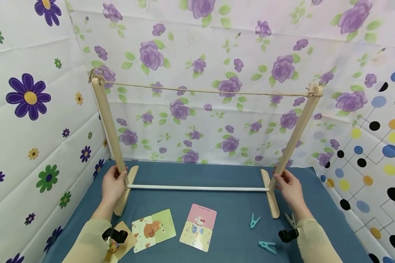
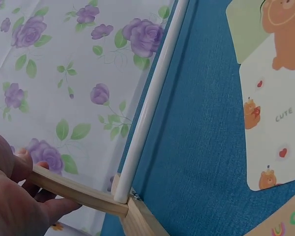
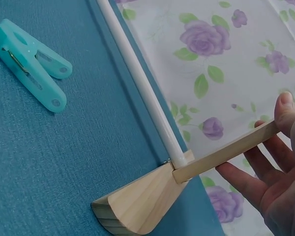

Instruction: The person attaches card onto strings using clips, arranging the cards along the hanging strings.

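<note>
Left hand (image 1: 113, 185): fingers and thumb grip the left post (image 1: 109, 124) near its lower end; spacing narrow, one post thickness.
Right hand (image 1: 289, 186): fingers and thumb hold the right post (image 1: 297, 128) low down, likewise narrow, thumb on one side and fingers on the other.
Posts: pale wood, each rising from a foot; tops lean outward in the head view.
Feet: left foot (image 1: 121, 204) and right foot (image 1: 274, 206), both wooden, lie on the blue-covered desk (image 1: 230, 215).
White rod (image 1: 197, 188): spans the desk between the two posts, ends meeting the wooden joints.
Twine (image 1: 197, 91): knotted round both post tops, strung across with slight sag.
Cards: bear card (image 1: 162, 224), green and white, lies in front of the rod; rabbit card (image 1: 199, 228), pink and yellow, to its right; tan card (image 1: 127, 239) just beside the bear card, partly hidden by the left wrist.
Teal clothespins: one (image 1: 254, 221) near the right foot, another (image 1: 266, 247) closer to the person; a third clip (image 1: 290, 220) beside the right wrist, partly covered.
Backdrop (image 1: 197, 137): white cloth, purple roses, behind the posts.
</note>
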The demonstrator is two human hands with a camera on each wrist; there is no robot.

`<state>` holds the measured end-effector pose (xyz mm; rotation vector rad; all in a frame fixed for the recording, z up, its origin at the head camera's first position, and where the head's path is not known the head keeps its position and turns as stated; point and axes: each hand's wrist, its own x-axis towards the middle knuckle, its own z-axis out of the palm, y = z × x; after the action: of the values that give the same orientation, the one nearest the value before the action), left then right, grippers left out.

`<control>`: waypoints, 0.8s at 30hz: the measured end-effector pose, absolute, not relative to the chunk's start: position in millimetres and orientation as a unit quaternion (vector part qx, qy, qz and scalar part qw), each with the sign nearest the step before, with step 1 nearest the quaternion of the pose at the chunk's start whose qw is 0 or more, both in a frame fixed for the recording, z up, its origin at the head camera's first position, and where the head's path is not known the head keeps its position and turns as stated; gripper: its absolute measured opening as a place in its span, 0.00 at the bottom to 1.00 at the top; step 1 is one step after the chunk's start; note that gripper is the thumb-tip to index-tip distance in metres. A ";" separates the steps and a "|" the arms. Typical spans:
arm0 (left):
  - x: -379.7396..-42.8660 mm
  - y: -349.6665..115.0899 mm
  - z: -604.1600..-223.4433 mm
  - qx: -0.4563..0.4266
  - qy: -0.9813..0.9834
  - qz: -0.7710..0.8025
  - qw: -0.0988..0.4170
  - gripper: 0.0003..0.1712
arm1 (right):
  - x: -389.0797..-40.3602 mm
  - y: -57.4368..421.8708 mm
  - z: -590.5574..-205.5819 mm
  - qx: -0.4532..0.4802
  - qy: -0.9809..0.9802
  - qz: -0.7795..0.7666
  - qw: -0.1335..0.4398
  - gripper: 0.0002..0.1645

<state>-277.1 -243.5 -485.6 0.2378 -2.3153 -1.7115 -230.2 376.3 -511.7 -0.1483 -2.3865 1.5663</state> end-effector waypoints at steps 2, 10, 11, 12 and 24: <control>-276.1 -245.3 -485.7 0.086 -0.797 -0.584 0.125 0.24 | -229.7 375.0 -513.3 -0.053 -0.826 0.543 0.139 0.33; -278.0 -248.4 -492.6 0.075 -0.804 -0.578 0.121 0.26 | -227.4 375.9 -511.6 -0.061 -0.822 0.550 0.134 0.35; -277.7 -248.3 -493.4 0.072 -0.803 -0.579 0.120 0.26 | -226.5 375.9 -511.0 -0.061 -0.822 0.550 0.135 0.35; -277.6 -248.2 -493.7 0.071 -0.802 -0.581 0.120 0.26 | -226.0 375.7 -510.3 -0.062 -0.823 0.549 0.136 0.35; -270.0 -250.9 -495.2 0.089 -0.799 -0.582 0.122 0.31 | -223.6 376.2 -510.7 -0.061 -0.829 0.539 0.136 0.36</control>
<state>-270.0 -250.9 -495.2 0.2610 -2.3332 -1.6982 -223.6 376.2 -510.7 -0.1753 -2.4005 1.5613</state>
